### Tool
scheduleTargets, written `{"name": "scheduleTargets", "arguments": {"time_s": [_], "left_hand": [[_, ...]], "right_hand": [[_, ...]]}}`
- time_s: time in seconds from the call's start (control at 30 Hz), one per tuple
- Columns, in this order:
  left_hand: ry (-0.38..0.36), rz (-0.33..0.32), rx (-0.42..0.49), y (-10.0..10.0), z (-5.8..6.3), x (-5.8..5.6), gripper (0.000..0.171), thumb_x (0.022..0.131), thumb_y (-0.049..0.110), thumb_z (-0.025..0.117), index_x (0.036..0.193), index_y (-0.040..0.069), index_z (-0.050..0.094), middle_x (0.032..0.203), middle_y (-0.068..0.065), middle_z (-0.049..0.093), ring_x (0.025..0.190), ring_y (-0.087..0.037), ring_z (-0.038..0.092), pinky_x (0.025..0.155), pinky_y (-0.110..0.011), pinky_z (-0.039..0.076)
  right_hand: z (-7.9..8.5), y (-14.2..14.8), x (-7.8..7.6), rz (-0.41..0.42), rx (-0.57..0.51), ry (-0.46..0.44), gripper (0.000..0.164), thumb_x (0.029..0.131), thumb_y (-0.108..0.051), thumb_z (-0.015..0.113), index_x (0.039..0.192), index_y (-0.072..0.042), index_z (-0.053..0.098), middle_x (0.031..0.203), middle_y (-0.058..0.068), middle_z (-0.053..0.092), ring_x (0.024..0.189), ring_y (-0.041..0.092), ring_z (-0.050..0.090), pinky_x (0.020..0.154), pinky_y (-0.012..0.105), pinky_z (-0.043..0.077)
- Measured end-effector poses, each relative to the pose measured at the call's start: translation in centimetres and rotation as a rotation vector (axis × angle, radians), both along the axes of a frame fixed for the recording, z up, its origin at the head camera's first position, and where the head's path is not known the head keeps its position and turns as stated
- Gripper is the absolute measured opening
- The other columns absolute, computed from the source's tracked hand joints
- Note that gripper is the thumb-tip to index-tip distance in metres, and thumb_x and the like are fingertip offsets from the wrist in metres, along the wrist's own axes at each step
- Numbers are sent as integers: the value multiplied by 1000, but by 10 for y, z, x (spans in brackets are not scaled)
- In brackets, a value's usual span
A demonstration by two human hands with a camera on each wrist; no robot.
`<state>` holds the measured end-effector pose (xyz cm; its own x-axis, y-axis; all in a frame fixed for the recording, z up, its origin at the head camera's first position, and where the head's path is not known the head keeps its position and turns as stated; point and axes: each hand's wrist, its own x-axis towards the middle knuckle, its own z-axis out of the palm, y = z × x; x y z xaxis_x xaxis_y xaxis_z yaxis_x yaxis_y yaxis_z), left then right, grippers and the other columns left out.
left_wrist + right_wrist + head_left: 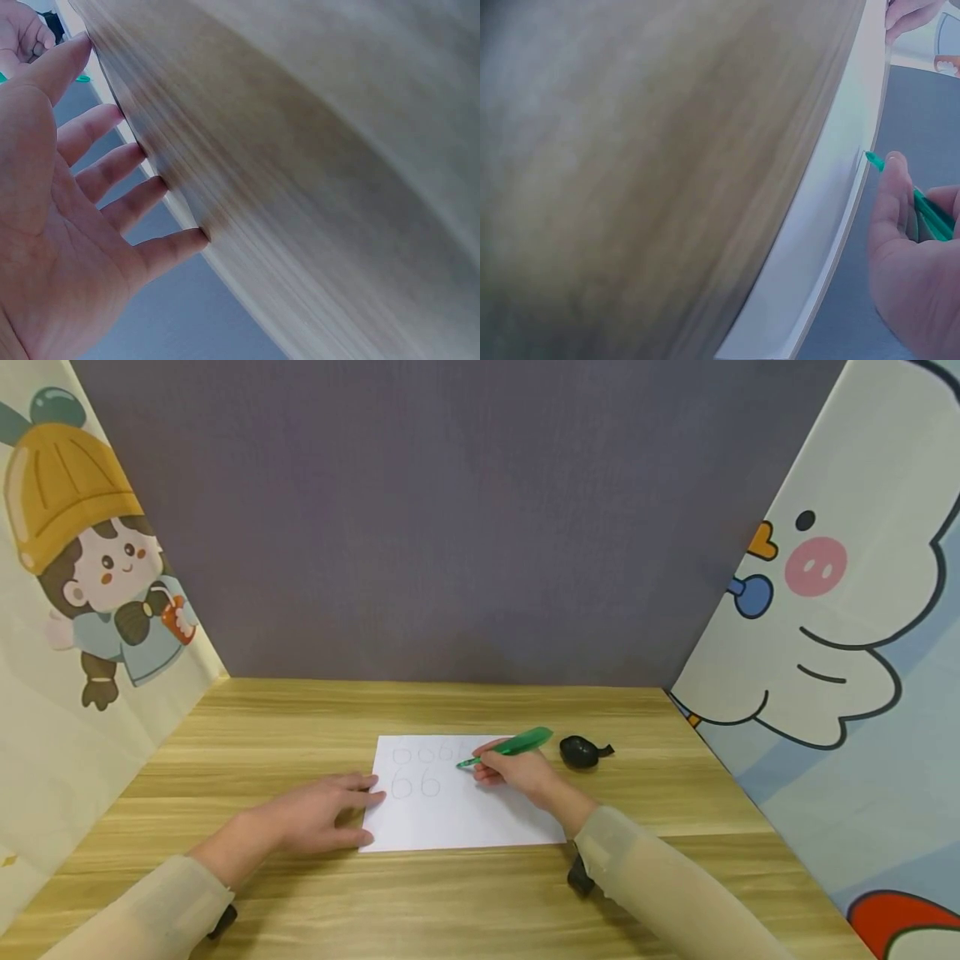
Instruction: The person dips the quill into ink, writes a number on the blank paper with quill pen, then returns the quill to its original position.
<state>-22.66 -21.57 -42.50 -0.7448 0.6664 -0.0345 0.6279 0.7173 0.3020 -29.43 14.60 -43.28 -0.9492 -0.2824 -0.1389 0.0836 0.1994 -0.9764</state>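
A white sheet of paper (450, 822) lies on the wooden table, with a row of faint rounded figures along its top and two shapes like 6 below. My right hand (517, 772) pinches a green pen (528, 741) with a broad leaf- or feather-shaped end. The pen's tip is at the paper, right of the two lower figures; whether it touches is too small to tell. My left hand (322, 814) rests spread at the paper's left edge, some fingertips on the sheet. In the left wrist view its fingers (112, 172) are apart and hold nothing.
A rounded black object (580, 752) with a short stem-like tab lies right of the paper. The wooden table (300, 718) meets a grey panel (450, 527) at the back. Cartoon-printed walls (862, 668) stand on both sides.
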Motion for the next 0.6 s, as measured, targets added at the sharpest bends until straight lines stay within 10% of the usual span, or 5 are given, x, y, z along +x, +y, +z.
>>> {"name": "scheduleTargets", "arguments": {"time_s": [0.6], "left_hand": [[-12,15,0,1,2,2,72,103,58,70,157,11,62,168,-19,51,154,-50,48,123,-69,43]], "right_hand": [[1,1,2,33,4,3,32,111,-7,61,134,14,69,115,29,79,90,15,81,88,31,69]]}}
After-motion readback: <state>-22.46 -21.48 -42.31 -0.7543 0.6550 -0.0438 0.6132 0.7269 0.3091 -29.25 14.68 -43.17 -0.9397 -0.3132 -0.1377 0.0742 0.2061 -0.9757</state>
